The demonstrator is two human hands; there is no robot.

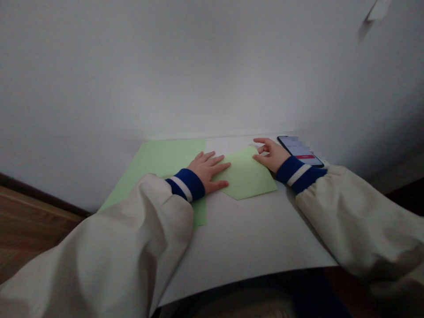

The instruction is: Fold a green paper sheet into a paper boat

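Note:
A folded light-green sheet of paper (249,176) with angled corners lies on the white tabletop. My left hand (208,171) rests flat across its left edge, fingers spread. At the paper's upper right edge is my right hand (270,154). Its thumb lies over the paper, while the index finger stretches out past the edge and the other fingers curl a little; a gap shows between thumb and fingers. Larger green paper (175,152) lies under my left wrist and forearm, which hide part of it.
A phone (298,150) with its screen lit lies at the back right, beside my right wrist. The white table (251,243) meets a pale wall (212,79) at the back. Wooden furniture (29,221) stands at the lower left.

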